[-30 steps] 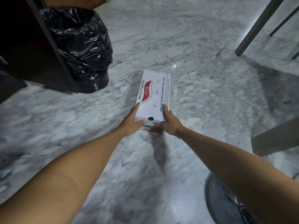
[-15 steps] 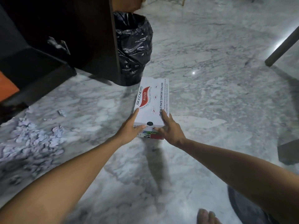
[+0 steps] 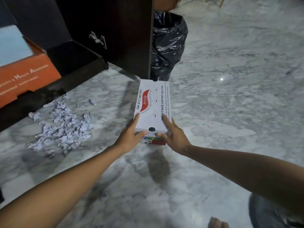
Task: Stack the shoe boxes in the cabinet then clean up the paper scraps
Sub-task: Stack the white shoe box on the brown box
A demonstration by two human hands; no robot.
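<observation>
Two hands hold a white shoe box [image 3: 152, 106] above the marble floor [image 3: 230, 112], by its near end. The left hand [image 3: 130, 139] is clamped on the left edge, thumb curled over the end; the right hand [image 3: 174, 137] is clamped on the right edge, fingers along the lid. The box's far end lies just before the open cabinet door [image 3: 115, 33]. An orange box [image 3: 24, 76] is seen in the cabinet [image 3: 77, 79]. Paper scraps [image 3: 62, 127] are heaped on the floor left of the box. A black-lined bin [image 3: 167, 45] stands behind the door.
</observation>
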